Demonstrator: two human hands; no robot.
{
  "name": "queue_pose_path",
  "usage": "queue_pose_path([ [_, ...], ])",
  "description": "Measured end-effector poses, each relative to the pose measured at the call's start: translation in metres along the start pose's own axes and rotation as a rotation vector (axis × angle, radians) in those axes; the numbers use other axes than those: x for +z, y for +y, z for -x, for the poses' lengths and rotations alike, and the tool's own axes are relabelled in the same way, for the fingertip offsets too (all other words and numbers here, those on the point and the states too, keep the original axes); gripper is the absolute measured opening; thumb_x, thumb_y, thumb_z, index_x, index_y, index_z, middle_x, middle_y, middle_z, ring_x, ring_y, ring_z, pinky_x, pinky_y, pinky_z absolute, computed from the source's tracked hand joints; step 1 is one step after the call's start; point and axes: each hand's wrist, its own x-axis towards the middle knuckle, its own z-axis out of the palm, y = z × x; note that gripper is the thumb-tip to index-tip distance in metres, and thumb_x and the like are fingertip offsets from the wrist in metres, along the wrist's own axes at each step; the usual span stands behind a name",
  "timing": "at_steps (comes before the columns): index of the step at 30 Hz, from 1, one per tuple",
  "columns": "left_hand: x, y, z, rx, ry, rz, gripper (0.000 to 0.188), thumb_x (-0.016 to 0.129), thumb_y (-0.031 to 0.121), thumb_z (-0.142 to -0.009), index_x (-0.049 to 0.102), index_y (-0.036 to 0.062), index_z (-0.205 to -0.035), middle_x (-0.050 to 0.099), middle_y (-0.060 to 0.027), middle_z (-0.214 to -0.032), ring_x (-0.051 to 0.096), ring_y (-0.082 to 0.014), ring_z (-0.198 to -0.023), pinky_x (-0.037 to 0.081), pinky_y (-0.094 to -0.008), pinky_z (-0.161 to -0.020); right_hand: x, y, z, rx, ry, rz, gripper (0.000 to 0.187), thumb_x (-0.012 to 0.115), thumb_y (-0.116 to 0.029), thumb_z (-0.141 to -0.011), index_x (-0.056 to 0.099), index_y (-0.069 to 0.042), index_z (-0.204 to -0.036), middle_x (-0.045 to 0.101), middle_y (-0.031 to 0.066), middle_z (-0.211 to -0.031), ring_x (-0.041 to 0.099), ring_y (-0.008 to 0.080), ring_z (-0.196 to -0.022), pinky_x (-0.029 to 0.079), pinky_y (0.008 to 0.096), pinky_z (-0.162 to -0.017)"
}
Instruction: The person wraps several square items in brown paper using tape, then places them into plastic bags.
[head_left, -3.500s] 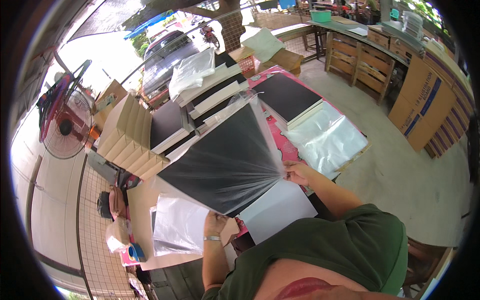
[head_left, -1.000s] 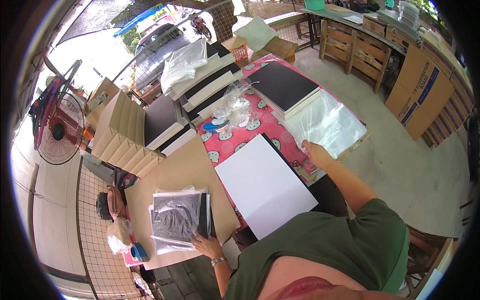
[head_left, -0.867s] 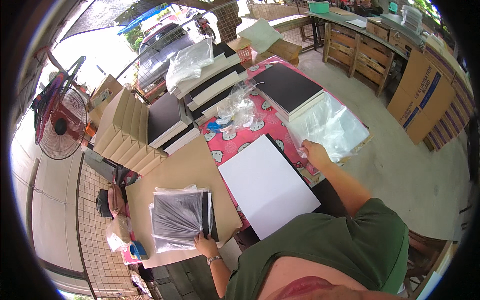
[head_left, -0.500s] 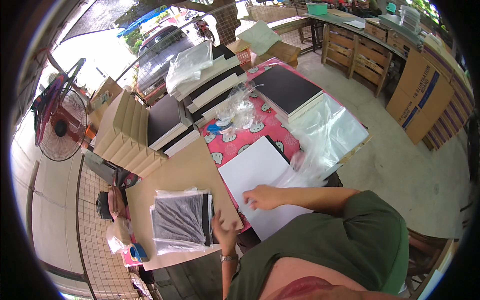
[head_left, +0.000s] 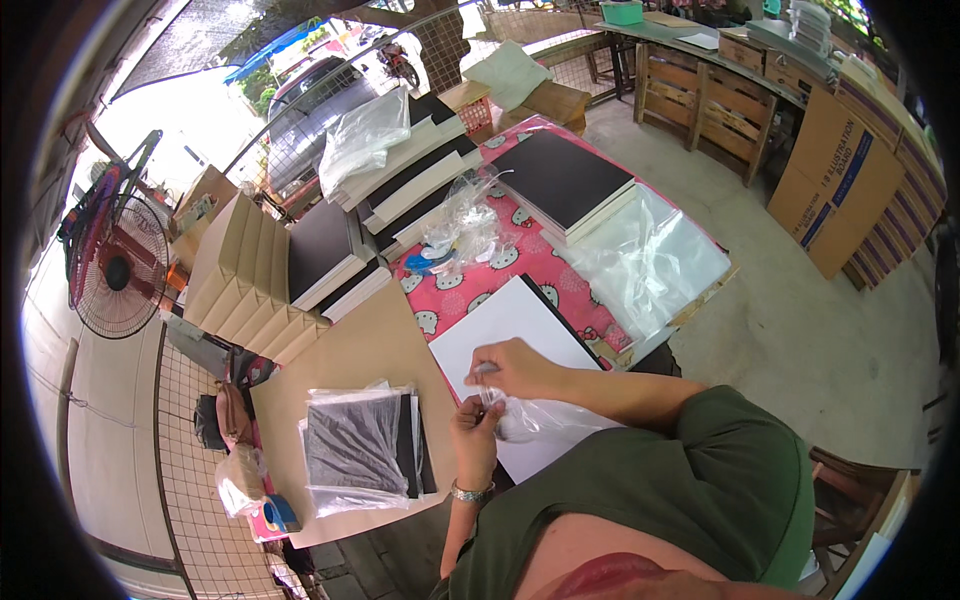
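Both hands meet over a white board (head_left: pixel 513 318) with a black edge showing under it. My left hand (head_left: pixel 476 440), a watch on its wrist, pinches the edge of a clear plastic bag (head_left: pixel 548 421). Just above it, my right hand (head_left: pixel 518 368) has its fingers curled on the same bag, whose body trails over the white board toward my chest. Left of my left hand, black boards in clear plastic (head_left: pixel 360 450) lie stacked on a brown board (head_left: pixel 290 395). A pile of clear plastic bags (head_left: pixel 665 262) lies to the right on the pink patterned tablecloth (head_left: pixel 455 297).
A stack of black boards (head_left: pixel 565 180) sits at the far right of the table. More black-and-white board stacks (head_left: pixel 330 250) and brown paper-wrapped packs (head_left: pixel 235 270) line the far left. Crumpled plastic (head_left: pixel 470 225) lies mid-table. A fan (head_left: pixel 118 270) stands left; cardboard cartons (head_left: pixel 835 185) lean right.
My right hand has brought a plastic bag from the pile over the white board. My left hand has moved right and up from beside the wrapped boards and now grips the bag too.
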Motion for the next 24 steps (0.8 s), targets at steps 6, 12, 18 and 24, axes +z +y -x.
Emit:
queue_pose_path([
  [6, 0.0, 0.018, -0.003, 0.103, 0.107, 0.06, 0.006, 0.059, 0.0, -0.084, 0.054, 0.0027, -0.084, 0.058, -0.0015, -0.074, 0.048, -0.0045, -0.062, 0.039, -0.0197, -0.056, -0.026, 0.012, 0.012, 0.164, -0.172, -0.061, 0.036, 0.069, -0.035, -0.077, 0.062, -0.002, -0.088, 0.061, 0.0103, -0.071, 0.059, 0.0179, -0.067, 0.045, 0.0307, -0.063],
  [12, 0.009, 0.017, 0.001, 0.05, 0.101, 0.271, 0.013, 0.06, -0.005, -0.081, 0.051, 0.004, -0.082, 0.055, -0.0016, -0.072, 0.05, -0.0079, -0.063, 0.042, -0.0225, -0.06, -0.035, 0.021, 0.014, 0.265, -0.124, -0.248, 0.025, 0.066, -0.024, -0.081, 0.061, 0.0, -0.082, 0.058, 0.0069, -0.066, 0.051, 0.0133, -0.059, 0.042, 0.0294, -0.059],
  [18, 0.012, 0.017, -0.009, 0.093, 0.154, 0.183, 0.017, 0.06, -0.007, -0.079, 0.052, 0.0023, -0.091, 0.052, -0.0007, -0.072, 0.05, -0.0085, -0.062, 0.042, -0.0212, -0.058, -0.029, 0.026, -0.004, 0.024, -0.033, -0.198, 0.027, 0.064, -0.025, -0.083, 0.059, 0.001, -0.076, 0.056, 0.007, -0.064, 0.051, 0.0131, -0.058, 0.042, 0.0293, -0.058],
  [24, -0.005, 0.031, -0.01, 0.11, 0.209, 0.05, 0.036, 0.057, -0.006, -0.079, 0.05, -0.0013, -0.114, 0.061, -0.0045, -0.085, 0.052, -0.0055, -0.067, 0.04, -0.0181, -0.057, -0.024, 0.009, -0.002, 0.184, -0.09, -0.123, 0.032, 0.065, -0.03, -0.083, 0.057, 0.001, -0.08, 0.056, 0.0091, -0.065, 0.053, 0.0144, -0.06, 0.043, 0.0316, -0.059],
])
